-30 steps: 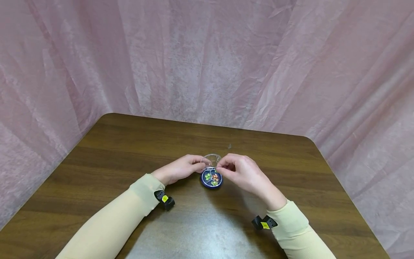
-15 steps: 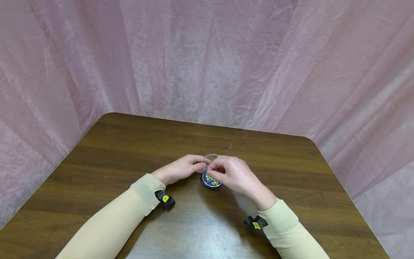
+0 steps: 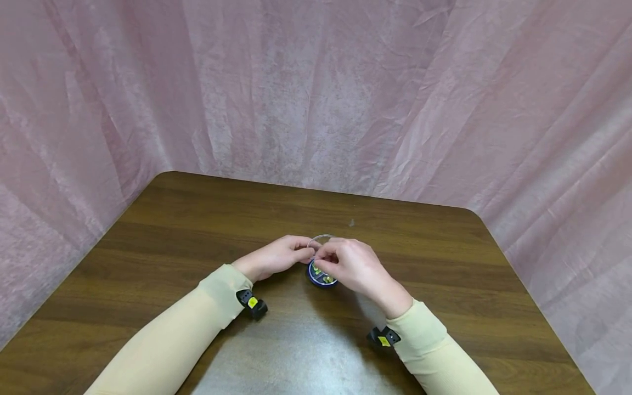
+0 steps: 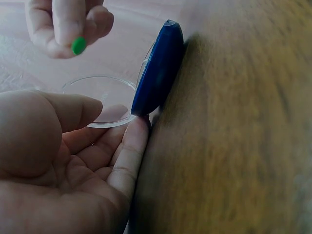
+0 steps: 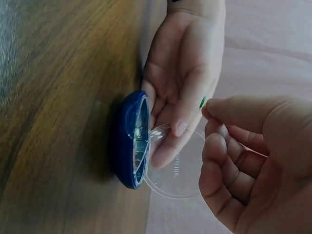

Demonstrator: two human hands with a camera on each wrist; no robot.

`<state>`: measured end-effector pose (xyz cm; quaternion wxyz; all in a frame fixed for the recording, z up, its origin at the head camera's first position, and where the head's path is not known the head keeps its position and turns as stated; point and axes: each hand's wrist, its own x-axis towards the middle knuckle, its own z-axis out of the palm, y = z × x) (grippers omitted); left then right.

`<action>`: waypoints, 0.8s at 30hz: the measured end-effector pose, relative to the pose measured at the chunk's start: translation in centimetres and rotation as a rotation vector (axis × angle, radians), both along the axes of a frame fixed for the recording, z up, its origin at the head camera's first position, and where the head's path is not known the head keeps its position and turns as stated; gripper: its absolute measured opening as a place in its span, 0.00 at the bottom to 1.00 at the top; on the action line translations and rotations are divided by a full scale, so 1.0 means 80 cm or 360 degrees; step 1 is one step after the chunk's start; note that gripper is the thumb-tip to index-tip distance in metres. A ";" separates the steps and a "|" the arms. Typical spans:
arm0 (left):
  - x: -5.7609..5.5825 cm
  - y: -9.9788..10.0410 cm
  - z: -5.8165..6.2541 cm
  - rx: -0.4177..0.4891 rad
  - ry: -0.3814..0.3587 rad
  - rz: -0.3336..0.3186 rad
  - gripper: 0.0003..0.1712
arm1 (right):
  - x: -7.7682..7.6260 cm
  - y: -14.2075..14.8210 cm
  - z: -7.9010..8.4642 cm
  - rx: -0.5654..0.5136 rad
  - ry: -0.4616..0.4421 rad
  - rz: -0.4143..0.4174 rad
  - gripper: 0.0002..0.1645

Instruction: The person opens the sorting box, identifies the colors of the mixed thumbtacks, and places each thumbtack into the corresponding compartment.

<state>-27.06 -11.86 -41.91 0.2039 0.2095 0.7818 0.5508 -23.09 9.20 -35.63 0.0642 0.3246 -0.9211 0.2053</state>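
Note:
A round blue pill case sits on the table with its clear lid raised. Green pills show in its divided compartments; my right hand covers the far right part in the head view. My left hand is at the case's far left side, thumb in front of the lid and fingers behind it, holding it up. Above the case, my right hand pinches one small green pill between thumb and forefinger. The same pill shows as a thin green edge at the fingertips in the right wrist view.
The brown wooden table extends around both hands, with rounded far corners. Behind it hangs a pink curtain. A small pale mark lies on the tabletop beyond the right hand.
My right hand has moved left from the case's right side to over it, now hiding the orange pills seen earlier. The left hand and the case have stayed in place.

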 end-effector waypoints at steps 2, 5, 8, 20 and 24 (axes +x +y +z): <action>0.001 0.000 0.000 0.0002 -0.0011 0.0000 0.15 | -0.002 -0.002 -0.004 0.0058 0.0065 -0.0018 0.05; 0.001 0.000 0.000 -0.0006 -0.0011 -0.0004 0.15 | -0.005 -0.004 -0.008 0.0135 0.0143 -0.0040 0.05; 0.001 -0.001 0.000 -0.0002 0.0004 -0.0009 0.15 | -0.006 -0.006 -0.012 0.0181 0.0159 -0.0041 0.07; 0.001 -0.002 -0.002 0.0041 -0.0018 0.0000 0.17 | -0.004 -0.010 -0.023 0.0301 0.0151 0.0010 0.09; 0.001 -0.001 -0.002 0.0045 -0.0018 -0.0004 0.17 | -0.003 -0.009 -0.025 0.0315 0.0151 0.0007 0.09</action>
